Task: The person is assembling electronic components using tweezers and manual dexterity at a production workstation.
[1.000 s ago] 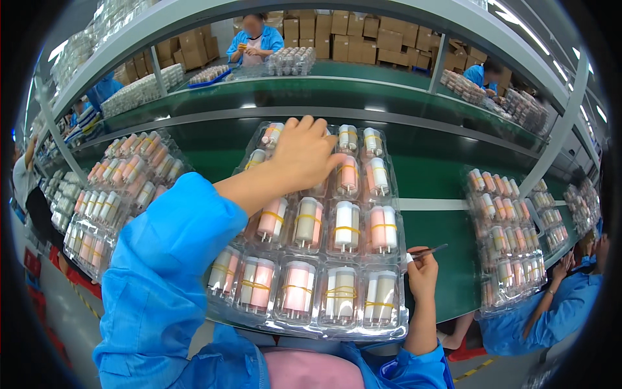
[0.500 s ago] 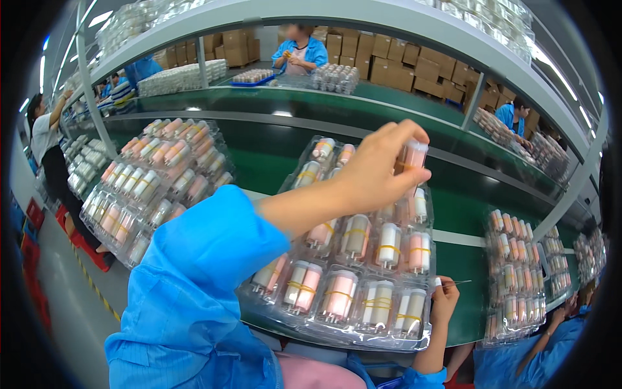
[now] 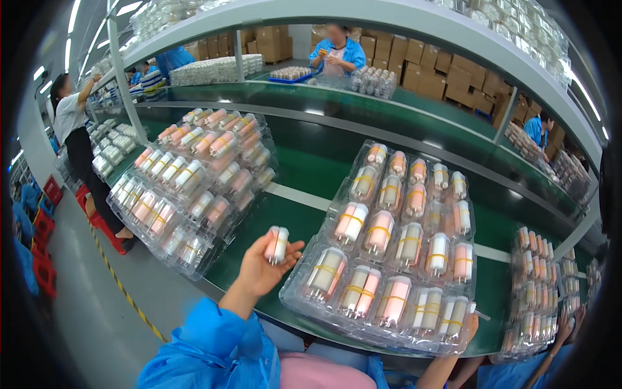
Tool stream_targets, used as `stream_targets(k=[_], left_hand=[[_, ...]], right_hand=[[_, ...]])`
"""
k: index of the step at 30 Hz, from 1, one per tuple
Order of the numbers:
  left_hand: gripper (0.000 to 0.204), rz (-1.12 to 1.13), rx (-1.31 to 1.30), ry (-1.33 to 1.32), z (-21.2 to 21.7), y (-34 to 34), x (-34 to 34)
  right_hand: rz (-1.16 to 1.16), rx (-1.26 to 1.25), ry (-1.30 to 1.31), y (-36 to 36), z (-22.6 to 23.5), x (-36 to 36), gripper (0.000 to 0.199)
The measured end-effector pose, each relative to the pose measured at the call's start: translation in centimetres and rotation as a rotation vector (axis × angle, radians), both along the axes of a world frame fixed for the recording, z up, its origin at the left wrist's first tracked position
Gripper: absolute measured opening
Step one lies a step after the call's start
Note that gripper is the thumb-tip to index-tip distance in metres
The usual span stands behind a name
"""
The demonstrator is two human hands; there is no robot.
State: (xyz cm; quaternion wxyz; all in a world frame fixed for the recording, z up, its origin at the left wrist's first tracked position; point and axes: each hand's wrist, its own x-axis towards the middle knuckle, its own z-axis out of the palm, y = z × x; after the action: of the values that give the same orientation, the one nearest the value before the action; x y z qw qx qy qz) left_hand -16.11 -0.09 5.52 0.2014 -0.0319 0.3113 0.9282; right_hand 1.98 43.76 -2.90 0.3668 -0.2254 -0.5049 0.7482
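Note:
My left hand (image 3: 260,267) is closed round a small bundle of pink and whitish cylinders (image 3: 277,245) with a clear top, thumb on one side and the other fingers partly spread. It is left of a clear plastic tray (image 3: 311,299), which lies tilted in front of me on other trays. Pink, white and grey cylinder bundles (image 3: 378,232) with yellow rubber bands fill its pockets. My right hand (image 3: 470,329) is at the tray's near right corner, mostly hidden behind it. A small white-tipped piece (image 3: 472,308) shows at its fingers; its kind is unclear.
A tall stack of filled trays (image 3: 188,194) stands at the left, another (image 3: 534,292) at the right. The green conveyor belt (image 3: 301,172) runs behind, under a grey frame. Co-workers (image 3: 337,52) sit across; a person's arm is at the lower right.
My left hand has come back from above the far part of the tray to its left side, carrying the cylinder bundle. My right hand remains at the tray's near right corner. The view has shifted.

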Motion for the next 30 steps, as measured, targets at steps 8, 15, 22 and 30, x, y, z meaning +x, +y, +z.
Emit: stream_targets(k=[8,15,22,30], left_hand=[[0.038,0.106,-0.154,0.165,0.5,-0.5,3.9],[0.049,0.107,-0.396,0.464,2.1,-2.8,10.1],[0.048,-0.181,-0.487,0.627,3.6,-3.2,14.1],[0.044,-0.266,-0.547,0.717,2.9,-3.3,15.1]], right_hand=[[-0.370,0.365,0.207,-5.4,7.3,4.5,0.022],[-0.247,0.480,0.375,-11.6,12.6,7.3,0.028],[0.430,0.466,0.289,-22.1,14.7,4.9,0.028],[0.703,0.679,0.185,-26.1,15.3,1.8,0.013]])
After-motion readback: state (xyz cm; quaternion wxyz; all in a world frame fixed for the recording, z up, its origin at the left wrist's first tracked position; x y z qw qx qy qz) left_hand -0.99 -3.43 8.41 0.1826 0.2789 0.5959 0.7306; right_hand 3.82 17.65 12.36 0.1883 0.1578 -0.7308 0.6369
